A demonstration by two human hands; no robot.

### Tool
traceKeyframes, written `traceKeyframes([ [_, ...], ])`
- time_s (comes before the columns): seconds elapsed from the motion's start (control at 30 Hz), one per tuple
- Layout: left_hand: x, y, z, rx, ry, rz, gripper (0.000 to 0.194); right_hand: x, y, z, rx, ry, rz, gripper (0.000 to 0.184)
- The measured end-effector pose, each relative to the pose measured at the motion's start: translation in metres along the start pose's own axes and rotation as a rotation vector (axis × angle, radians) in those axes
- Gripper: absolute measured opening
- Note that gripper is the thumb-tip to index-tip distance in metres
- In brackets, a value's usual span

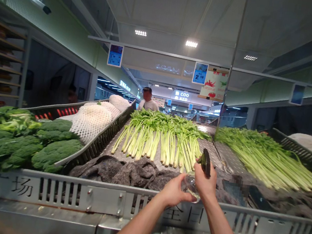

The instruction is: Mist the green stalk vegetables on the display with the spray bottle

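My right hand is closed around a black thing with a rounded, upright end; its kind is not clear. My left hand curls its fingers and thumb around a clear plastic piece, right beside my right hand. Whether the black and clear parts belong together, I cannot tell. Just beyond both hands lies a row of celery, stalk ends toward me and leaves at the back. A crumpled dark grey cloth runs along the front of the celery.
Broccoli and vegetables in white foam nets fill the left side, beside a black crate wall. A slotted grey rail borders the front. At right, a mirror-like panel shows celery. Someone stands behind the display.
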State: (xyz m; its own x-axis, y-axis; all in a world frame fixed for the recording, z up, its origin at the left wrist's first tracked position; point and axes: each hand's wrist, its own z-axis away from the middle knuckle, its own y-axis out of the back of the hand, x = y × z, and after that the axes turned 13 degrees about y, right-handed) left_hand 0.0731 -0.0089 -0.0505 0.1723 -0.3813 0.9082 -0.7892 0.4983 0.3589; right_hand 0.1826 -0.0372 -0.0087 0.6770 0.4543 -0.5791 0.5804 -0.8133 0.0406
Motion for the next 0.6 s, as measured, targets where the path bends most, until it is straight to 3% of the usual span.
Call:
traceKeyframes([
  [0.23, -0.0061, -0.0008, -0.0031, -0.006, 0.02, 0.042, 0.064, -0.0001, -0.0016, -0.001, -0.045, -0.009, 0.001, 0.03],
  [0.43, -0.0067, -0.0017, -0.0034, 0.009, 0.019, 0.054, 0.064, 0.0032, -0.0044, -0.0026, 0.036, -0.048, -0.056, 0.027],
  [0.6, -0.0076, -0.0016, -0.0037, 0.007, 0.016, 0.072, 0.063, 0.0009, -0.0041, -0.0024, 0.013, -0.032, -0.045, 0.026],
])
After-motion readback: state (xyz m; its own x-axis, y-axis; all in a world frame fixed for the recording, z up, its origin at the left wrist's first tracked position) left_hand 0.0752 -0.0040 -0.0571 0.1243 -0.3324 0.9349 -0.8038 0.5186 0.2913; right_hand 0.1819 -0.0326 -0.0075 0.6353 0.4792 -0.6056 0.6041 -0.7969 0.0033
